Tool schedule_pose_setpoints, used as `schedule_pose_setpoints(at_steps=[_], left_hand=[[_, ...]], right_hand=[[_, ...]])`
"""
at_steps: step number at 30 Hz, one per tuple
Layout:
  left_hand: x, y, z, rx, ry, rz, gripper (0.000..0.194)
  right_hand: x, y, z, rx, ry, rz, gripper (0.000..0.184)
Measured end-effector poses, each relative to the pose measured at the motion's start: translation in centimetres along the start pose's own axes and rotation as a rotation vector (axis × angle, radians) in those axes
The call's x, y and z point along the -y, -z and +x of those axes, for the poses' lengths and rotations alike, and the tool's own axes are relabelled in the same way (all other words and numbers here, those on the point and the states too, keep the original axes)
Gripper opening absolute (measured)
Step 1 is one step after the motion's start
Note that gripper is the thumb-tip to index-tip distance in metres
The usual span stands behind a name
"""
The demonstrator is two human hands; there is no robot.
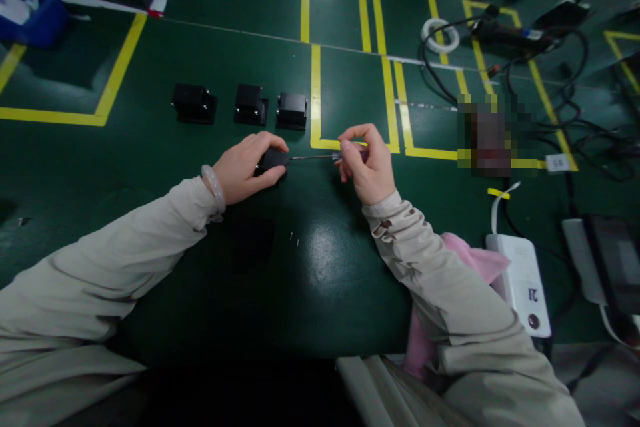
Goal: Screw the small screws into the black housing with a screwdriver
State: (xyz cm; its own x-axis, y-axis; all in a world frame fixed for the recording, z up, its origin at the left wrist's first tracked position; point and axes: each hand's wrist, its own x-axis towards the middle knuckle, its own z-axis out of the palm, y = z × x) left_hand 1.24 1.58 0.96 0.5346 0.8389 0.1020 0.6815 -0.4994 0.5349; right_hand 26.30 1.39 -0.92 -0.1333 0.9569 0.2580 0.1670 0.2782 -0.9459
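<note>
My left hand (247,169) is closed around a small black block (274,159), thumb and fingers on either side of it. In my right hand (367,163) is a screwdriver (336,157), held by its handle between thumb and fingers. Its thin metal shaft points left and the tip meets the right side of the black block; whether it sits in a screw I cannot tell. Beyond my left hand stand three black box-shaped parts (195,104) in a row, with shiny screws at their sides. Two small screws (295,239) lie on the green table nearer to me.
Yellow tape rectangles (315,93) mark the green table. At the right lie a white tape roll (440,35), tangled black cables (575,100), a white power bank-like box (523,283) and a pink cloth (470,257). A blue bin (33,7) stands far left.
</note>
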Motion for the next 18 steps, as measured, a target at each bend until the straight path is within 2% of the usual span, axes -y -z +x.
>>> schedule_pose_setpoints(at_steps=[3,9,18], left_hand=[[0.07,-0.03,0.0,0.0,0.002,0.004,0.044],[-0.07,0.07,0.07,0.008,-0.002,0.005,0.044],[-0.07,0.03,0.05,-0.002,-0.008,0.012,0.044]], right_hand=[[0.09,-0.02,0.01,-0.009,0.025,0.008,0.043],[0.19,-0.1,0.03,-0.021,-0.01,0.029,0.045],[0.04,0.06,0.05,-0.03,0.069,-0.016,0.037]])
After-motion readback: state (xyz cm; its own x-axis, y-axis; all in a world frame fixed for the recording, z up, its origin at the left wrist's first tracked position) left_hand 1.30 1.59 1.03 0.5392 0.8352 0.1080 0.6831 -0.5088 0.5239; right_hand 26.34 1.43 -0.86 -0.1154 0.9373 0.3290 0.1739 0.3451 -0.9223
